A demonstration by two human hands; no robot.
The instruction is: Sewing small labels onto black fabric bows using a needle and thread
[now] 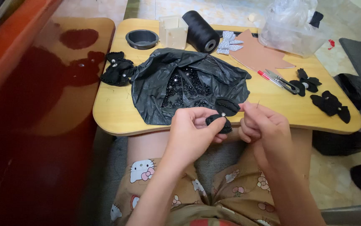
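Observation:
My left hand pinches a small black fabric bow with a shiny bead at its middle, just over the near edge of a small wooden lap table. My right hand is closed beside it, thumb and forefinger holding a thin sewing needle that points up. Right behind both hands an open black plastic bag holds black beaded pieces.
On the table: a black thread spool, a black round cup, a clear box, a silver bow, tan felt, snips with a red pen, black bows left and right, a clear bag.

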